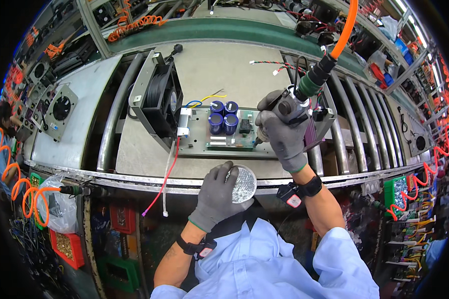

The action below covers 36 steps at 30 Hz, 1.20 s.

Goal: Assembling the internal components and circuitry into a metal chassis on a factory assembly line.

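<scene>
Over the right end of the green circuit board (246,115), the right hand (284,132), gloved in grey, is closely gripping a pneumatic screwdriver (290,105). An orange air hose (346,31) is feeding the tool from above. The bit is pointing down beside the board; whether it is touching a screw is hard to tell from this angle. Four blue capacitors (223,117) are standing upright on the board, which is lying on the metal chassis base (197,148). A black fan (165,99) is standing at the left end. Nearer the body, the left hand (214,197), also gloved, is half curling around a round white dish (255,186) and holding it. Small shiny fasteners (243,184) are lying inside. A red lead (170,172) is hanging past the front rail (119,178).
</scene>
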Each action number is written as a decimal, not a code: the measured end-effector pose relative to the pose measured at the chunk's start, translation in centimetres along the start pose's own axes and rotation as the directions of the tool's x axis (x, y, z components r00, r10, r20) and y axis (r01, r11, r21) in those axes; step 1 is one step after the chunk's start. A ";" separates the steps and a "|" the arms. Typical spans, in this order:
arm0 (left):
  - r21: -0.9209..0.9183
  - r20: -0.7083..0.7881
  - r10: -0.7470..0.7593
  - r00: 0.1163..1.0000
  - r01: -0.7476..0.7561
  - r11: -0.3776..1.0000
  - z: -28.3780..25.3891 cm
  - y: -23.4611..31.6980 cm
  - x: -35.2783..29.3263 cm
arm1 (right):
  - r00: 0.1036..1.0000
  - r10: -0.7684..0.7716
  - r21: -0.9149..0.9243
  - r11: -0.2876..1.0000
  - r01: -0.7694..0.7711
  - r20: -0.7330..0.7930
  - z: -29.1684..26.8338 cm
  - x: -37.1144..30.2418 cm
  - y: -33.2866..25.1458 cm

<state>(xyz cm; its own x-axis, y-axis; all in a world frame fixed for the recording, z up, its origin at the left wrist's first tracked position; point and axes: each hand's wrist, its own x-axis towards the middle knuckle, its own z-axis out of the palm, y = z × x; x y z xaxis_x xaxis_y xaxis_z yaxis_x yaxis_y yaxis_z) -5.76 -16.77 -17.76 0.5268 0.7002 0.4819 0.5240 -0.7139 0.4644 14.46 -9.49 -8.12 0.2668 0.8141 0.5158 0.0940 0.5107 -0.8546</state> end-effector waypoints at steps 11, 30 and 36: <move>-0.016 -0.050 0.036 0.998 -0.037 0.999 0.0 -0.2 -0.2 | 0.998 0.036 0.077 0.996 -0.040 0.049 0.8 -0.5 -0.6; -0.072 -0.035 0.014 0.999 -0.017 0.997 0.2 -0.5 -0.4 | 0.984 0.120 0.073 0.989 -0.131 0.135 3.6 -5.7 0.3; -0.080 -0.059 -0.024 0.998 0.019 0.997 0.0 -0.3 -0.1 | 0.988 0.042 0.301 0.950 -0.085 0.146 5.2 -3.2 -1.2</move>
<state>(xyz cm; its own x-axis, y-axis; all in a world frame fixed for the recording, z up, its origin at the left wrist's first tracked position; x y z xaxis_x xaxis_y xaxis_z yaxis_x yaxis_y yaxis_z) -5.95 -16.62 -17.91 0.4737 0.7156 0.5134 0.4789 -0.6985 0.5318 8.49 -11.30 -8.42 0.1279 0.8666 0.4823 -0.2219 0.4989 -0.8377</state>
